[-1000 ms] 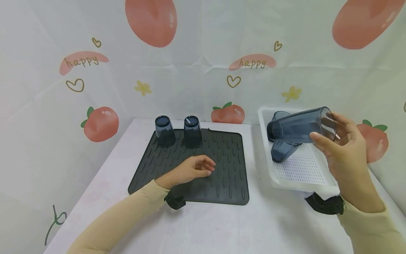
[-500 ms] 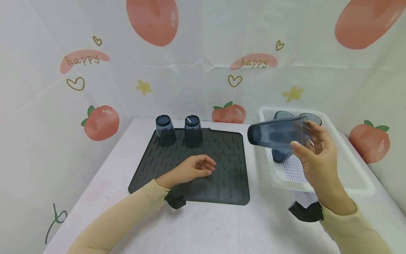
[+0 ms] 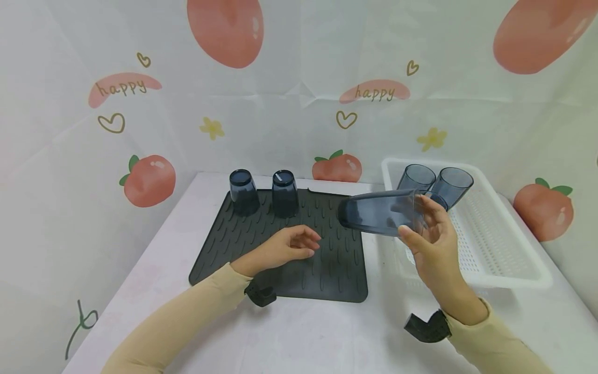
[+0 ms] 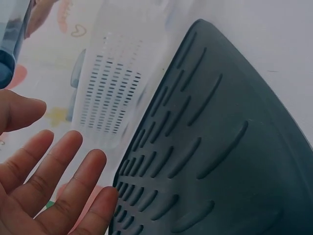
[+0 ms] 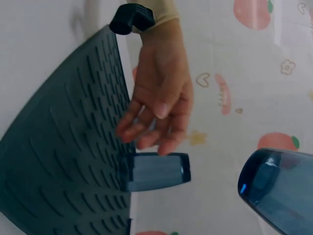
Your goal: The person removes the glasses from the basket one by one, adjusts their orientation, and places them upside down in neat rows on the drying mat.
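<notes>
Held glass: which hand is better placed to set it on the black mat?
Probably the right hand: it grips the glass near its rim, base toward the mat. The left hand holds nothing.

Glasses on mat, basket right

Left hand: fingers relaxed, a little spread, thumb apart; sleeved left forearm slants in from behind its left. Right hand, well right of it, grips, thumb opposing fingers; fingertips partly hidden, exact curl uncertain. Right forearm lies behind-right.
</notes>
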Available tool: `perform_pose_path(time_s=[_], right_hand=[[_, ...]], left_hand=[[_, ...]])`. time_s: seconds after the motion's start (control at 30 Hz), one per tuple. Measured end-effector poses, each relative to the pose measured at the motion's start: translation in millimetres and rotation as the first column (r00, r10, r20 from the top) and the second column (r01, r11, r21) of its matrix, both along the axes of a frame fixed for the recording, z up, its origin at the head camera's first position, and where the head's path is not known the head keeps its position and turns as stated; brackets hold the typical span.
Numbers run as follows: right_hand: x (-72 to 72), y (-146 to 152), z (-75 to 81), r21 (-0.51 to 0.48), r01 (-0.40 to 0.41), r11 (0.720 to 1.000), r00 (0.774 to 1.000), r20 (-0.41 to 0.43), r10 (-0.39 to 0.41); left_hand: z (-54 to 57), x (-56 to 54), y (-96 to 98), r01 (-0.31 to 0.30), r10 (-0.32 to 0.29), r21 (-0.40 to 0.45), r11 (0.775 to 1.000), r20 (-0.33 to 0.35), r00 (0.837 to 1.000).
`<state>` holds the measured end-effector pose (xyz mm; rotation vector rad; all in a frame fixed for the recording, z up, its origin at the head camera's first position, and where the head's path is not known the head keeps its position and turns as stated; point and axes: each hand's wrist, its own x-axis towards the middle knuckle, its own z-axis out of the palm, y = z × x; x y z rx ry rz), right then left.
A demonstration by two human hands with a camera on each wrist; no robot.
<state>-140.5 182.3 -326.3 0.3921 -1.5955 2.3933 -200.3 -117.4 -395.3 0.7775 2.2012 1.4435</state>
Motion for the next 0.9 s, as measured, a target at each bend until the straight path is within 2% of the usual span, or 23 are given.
perform_pose_path(time_s=[0.17,0.37,0.5,0.67,0.8,0.9], right_hand=[[2.9,-7,-8.5,-0.015,-0.028,0.999,1.0,0.001,0.028],[4.1,-13,-18.6,-0.037,-0.047,0.998,0.999,0.018,0.048],[5.4,-18,-24.8,-0.047,-0.071,0.996,0.998,-0.003,0.07],[5.8,-23,-30.9,-0.056,-0.099,0.993,0.994,-0.055,0.096],[5.4,-26,-34.6,-0.092,-0.135,0.987,0.986,-0.11,0.125],[5.1,-29,-36.4,-0.096,-0.148,0.984,0.982,-0.132,0.135]], left_hand=[[3.4,0.4,2.0,0.006,-0.006,0.054,0.999,0.005,1.0],[10.6,3.7,8.9,0.005,-0.018,0.198,0.98,0.062,0.998],[21.1,11.0,15.0,-0.01,-0.014,0.313,0.95,0.075,0.997],[26.5,14.3,22.0,-0.019,-0.012,0.439,0.898,0.066,0.998],[28.9,16.0,26.3,-0.01,-0.033,0.499,0.867,0.077,0.997],[30.3,17.2,28.6,-0.009,-0.039,0.515,0.857,0.081,0.996]])
